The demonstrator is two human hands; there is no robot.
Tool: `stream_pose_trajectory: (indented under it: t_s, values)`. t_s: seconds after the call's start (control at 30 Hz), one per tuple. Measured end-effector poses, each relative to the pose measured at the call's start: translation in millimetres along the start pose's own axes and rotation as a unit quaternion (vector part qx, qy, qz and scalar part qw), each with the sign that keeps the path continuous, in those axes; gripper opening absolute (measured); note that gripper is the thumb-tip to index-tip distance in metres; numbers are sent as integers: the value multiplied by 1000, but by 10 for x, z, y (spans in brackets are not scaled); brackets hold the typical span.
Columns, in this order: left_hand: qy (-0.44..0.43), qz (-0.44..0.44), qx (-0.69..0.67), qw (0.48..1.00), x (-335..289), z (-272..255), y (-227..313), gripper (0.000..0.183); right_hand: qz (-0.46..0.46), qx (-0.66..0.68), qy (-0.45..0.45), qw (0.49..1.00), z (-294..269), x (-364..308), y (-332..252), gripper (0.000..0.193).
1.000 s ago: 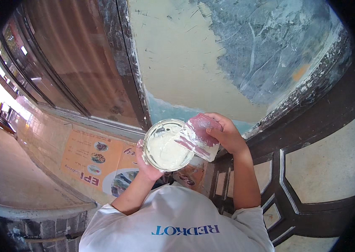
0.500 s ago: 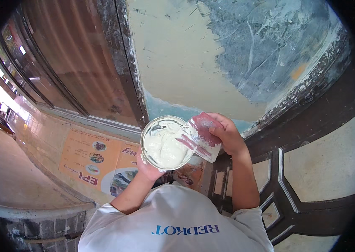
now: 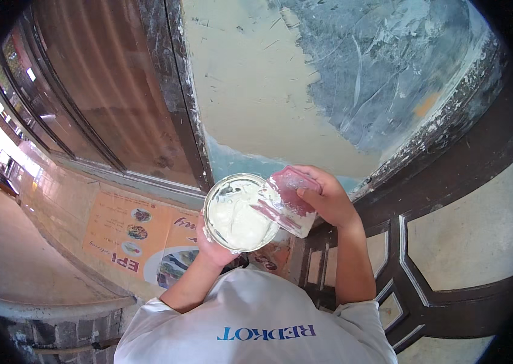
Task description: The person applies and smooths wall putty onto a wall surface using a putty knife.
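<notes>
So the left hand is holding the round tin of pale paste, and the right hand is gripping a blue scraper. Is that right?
Not quite: the scraper is reddish pink, not blue, as the head view shows. The left hand does hold the round tin of pale paste, and the right hand grips the scraper.

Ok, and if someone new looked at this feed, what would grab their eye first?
Probably the round tin of creamy white paste, held in the left hand near the view's centre. Just right of it, the right hand grips a smeared reddish spreader overlapping the tin's edge in view. Beyond both, the patchy surface stands out, cream on the left and blue-grey on the right.
</notes>
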State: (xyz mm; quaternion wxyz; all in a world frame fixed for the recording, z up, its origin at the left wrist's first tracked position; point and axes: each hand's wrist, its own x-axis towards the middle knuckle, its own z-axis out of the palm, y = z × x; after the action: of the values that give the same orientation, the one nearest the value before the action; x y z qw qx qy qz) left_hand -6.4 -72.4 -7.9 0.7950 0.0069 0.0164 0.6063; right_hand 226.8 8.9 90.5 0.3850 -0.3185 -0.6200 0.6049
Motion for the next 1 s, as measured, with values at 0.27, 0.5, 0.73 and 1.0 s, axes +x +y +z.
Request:
stream_pose_trajectory:
  t_s: [0.27, 0.5, 0.73, 1.0]
  values:
    - [15, 30, 74, 997, 15, 45, 46, 74, -13, -271, 55, 961, -21, -221, -136, 27]
    - [1, 34, 98, 995, 37, 106, 23, 81, -14, -328, 98, 940, 25, -306, -14, 30]
    - [-5, 37, 83, 996, 75, 148, 77, 80, 9, -335, 84, 938, 20, -328, -40, 31]
    - [-14, 62, 53, 997, 129, 154, 217, 78, -30, -265, 84, 960, -44, -272, 308, 22]
